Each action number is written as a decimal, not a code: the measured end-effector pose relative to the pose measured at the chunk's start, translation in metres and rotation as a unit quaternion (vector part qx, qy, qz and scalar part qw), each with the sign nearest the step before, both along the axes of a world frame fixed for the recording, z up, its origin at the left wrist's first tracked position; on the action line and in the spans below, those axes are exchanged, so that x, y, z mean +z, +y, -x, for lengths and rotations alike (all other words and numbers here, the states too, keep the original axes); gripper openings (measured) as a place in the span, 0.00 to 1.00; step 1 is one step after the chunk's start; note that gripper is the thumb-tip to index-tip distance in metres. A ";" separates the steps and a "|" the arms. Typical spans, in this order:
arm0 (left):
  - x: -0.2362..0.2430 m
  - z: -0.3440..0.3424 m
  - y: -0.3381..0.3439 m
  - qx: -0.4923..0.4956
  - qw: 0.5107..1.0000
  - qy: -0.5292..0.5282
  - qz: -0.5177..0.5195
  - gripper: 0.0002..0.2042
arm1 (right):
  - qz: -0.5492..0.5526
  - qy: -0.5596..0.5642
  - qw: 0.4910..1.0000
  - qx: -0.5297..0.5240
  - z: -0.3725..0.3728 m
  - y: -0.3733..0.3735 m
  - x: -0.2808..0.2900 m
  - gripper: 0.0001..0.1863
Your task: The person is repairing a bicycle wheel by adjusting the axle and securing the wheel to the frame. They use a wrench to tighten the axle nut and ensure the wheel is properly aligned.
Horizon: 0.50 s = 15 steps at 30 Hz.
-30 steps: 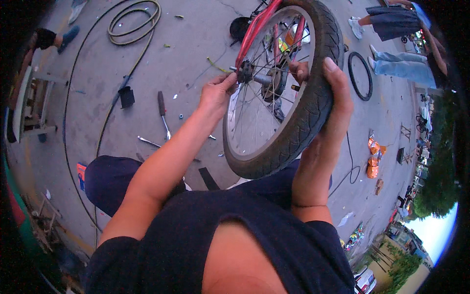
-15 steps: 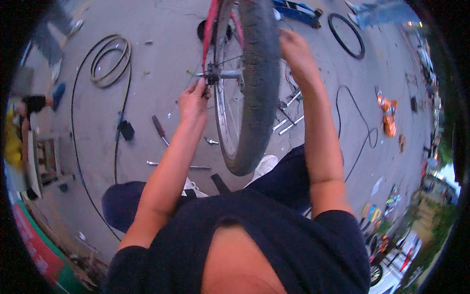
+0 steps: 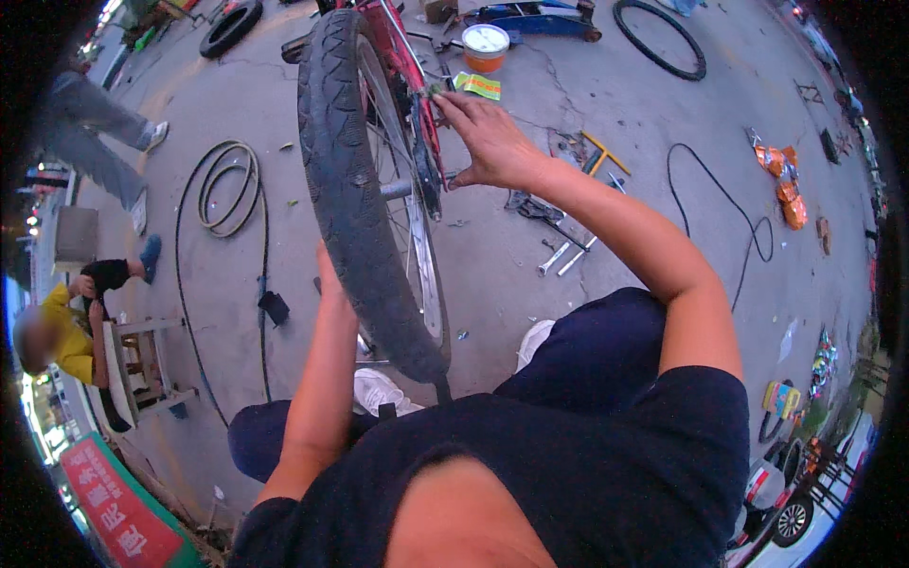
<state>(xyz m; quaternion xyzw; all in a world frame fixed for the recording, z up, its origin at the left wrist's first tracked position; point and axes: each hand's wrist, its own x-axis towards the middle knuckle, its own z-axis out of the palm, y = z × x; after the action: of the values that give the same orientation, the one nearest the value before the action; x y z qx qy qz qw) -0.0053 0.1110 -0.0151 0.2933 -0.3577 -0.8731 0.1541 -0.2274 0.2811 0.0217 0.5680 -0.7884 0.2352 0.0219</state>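
cracked grey pavement [image 3: 625, 104], treaded rubber tire [image 3: 343, 180], hands [image 3: 500, 150] either side

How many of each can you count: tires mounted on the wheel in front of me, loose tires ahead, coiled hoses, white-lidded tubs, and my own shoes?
Mounted bicycle tire: 1
Loose black tires: 2
Coiled hose: 1
White-lidded orange tub: 1
Your white sneakers: 2
Total: 7
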 end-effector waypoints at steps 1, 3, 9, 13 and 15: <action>-0.004 -0.004 -0.005 -0.013 0.999 0.034 0.000 0.10 | 0.006 -0.025 0.999 0.026 0.002 -0.003 0.000 0.60; -0.012 0.000 -0.013 -0.037 0.997 0.062 0.001 0.10 | 0.011 -0.075 0.994 0.075 0.006 -0.006 -0.003 0.61; -0.021 0.005 -0.026 -0.056 0.996 0.066 0.004 0.10 | 0.101 -0.127 0.971 0.174 0.018 -0.015 -0.028 0.60; -0.022 0.001 -0.025 -0.048 0.997 0.057 -0.001 0.10 | 0.074 -0.158 0.971 0.163 0.015 -0.015 -0.022 0.58; -0.023 0.003 -0.025 -0.043 0.998 0.054 -0.008 0.10 | 0.079 -0.181 0.965 0.171 0.017 -0.013 -0.020 0.58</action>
<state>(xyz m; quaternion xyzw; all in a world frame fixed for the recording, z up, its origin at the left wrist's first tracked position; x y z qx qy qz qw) -0.0081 0.0861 -0.0384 0.2314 -0.3543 -0.8962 0.1332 -0.2444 0.2685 0.0013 0.6391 -0.6492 0.3957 -0.1168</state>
